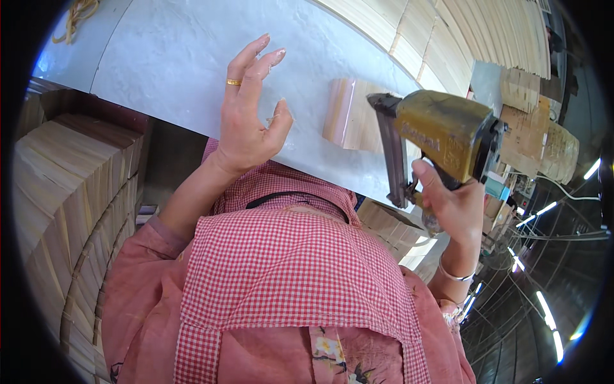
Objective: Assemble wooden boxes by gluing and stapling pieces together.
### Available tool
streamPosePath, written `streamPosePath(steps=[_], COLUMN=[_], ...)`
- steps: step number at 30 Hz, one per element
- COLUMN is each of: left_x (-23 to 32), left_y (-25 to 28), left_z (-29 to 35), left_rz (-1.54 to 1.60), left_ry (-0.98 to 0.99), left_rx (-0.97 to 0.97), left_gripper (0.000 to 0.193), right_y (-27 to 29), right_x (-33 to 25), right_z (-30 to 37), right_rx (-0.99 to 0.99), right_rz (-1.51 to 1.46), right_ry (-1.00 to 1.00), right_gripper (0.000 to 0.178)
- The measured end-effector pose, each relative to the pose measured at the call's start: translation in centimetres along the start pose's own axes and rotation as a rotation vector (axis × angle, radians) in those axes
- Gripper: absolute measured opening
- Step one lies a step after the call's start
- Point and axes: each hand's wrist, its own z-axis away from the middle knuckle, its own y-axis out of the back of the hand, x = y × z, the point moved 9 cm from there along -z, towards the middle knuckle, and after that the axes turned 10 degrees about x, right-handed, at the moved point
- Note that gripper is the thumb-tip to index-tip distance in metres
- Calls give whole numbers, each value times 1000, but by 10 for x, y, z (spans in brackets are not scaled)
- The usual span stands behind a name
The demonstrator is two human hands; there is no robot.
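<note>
My right hand (451,205) is wrapped round the handle of a nail gun (441,131), a gold-coloured body with a dark magazine and nose. The gun is held up at the right, in front of a small block of pale wood pieces (350,115) on the table and partly hiding it. Over the table's near edge, my left hand (252,121) hangs in the air with its fingers spread and curved, holding nothing. Bits of something pale cling to its fingertips, and a gold ring is on one finger. A gap separates this hand from the wood block.
The table (173,57) has a smooth, light marbled top. Long stacks of pale wood strips (441,38) line its far right side. More stacked boards (70,185) stand at my left. Yellowish bands (73,19) lie at the far left corner. Cardboard boxes (524,134) stand beyond the gun.
</note>
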Motion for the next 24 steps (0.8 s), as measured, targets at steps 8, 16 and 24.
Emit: streamPosePath(steps=[8,16,24], left_x=[-5,-9,-9], left_y=[3,-1,-4], left_z=[2,5,3], left_rz=[-29,-22,-63], left_ry=[26,69,89], left_rx=[8,-38,-63], left_gripper=[65,65,62], right_y=[-6,-7,1], right_x=[7,16,12], right_z=[-24,-23,-25], right_rx=[-104,-142,-30], right_rz=[62,87,-19], right_ry=[-113,-277,-143], right_gripper=[41,32,23])
